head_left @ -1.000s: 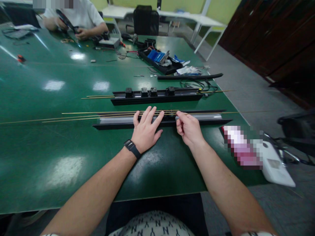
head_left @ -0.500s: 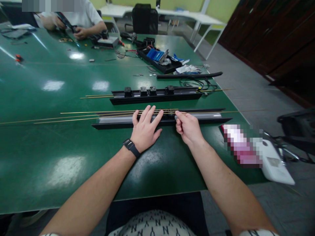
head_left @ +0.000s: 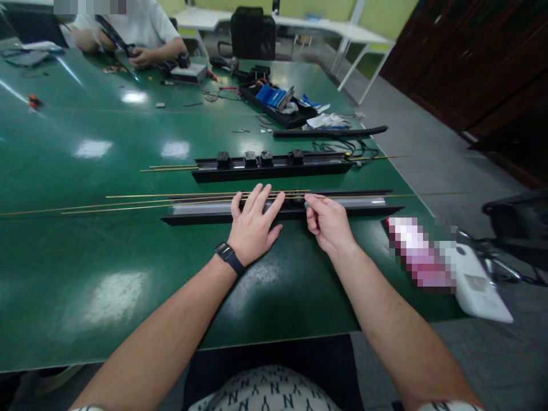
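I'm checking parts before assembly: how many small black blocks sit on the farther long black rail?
4, in a row on the farther long black rail: the first small black block near its left end, two close together around the middle, the fourth further right. None looks hidden.

Pink-white object (head_left: 422, 254), pixelated beyond recognition

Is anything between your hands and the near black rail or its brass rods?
Nothing visible. The left hand lies flat on the near black rail, and the right hand pinches a brass rod lying along it.
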`<state>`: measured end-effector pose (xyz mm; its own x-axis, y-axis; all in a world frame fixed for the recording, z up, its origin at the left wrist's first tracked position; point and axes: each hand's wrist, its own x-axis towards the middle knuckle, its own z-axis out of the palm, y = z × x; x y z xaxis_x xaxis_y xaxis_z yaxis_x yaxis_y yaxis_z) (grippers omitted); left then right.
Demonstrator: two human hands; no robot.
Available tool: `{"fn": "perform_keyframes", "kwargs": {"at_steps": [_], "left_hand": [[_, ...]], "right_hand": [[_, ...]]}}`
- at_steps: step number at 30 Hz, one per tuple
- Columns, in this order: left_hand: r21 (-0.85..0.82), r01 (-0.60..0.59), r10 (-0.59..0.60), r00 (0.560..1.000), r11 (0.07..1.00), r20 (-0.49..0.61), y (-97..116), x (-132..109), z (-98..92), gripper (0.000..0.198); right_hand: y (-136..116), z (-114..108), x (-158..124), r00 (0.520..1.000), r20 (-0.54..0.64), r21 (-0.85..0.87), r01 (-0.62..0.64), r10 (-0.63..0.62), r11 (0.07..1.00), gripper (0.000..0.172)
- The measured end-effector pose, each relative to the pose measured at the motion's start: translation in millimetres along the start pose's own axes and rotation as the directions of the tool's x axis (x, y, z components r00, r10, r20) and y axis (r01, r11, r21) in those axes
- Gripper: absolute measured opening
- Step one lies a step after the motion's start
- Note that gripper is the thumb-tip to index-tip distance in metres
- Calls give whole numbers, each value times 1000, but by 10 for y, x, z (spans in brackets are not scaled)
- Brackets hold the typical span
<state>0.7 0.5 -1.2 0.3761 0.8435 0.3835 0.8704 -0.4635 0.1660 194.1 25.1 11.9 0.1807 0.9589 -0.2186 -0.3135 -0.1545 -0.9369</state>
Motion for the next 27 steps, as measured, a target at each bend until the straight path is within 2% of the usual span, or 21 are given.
{"fn": "perform_keyframes", "kwargs": {"at_steps": [12, 27], "left_hand": [[3, -8, 8, 1000, 1000, -2, -14, 1, -9, 69], [-7, -5, 5, 1000, 1000, 1, 4, 4, -6, 70]], "right_hand": [[-15, 29, -3, 999, -34, -1, -19, 19, 1000, 28], [3, 1, 8, 1000, 2, 11, -4, 4, 1000, 29]]}}
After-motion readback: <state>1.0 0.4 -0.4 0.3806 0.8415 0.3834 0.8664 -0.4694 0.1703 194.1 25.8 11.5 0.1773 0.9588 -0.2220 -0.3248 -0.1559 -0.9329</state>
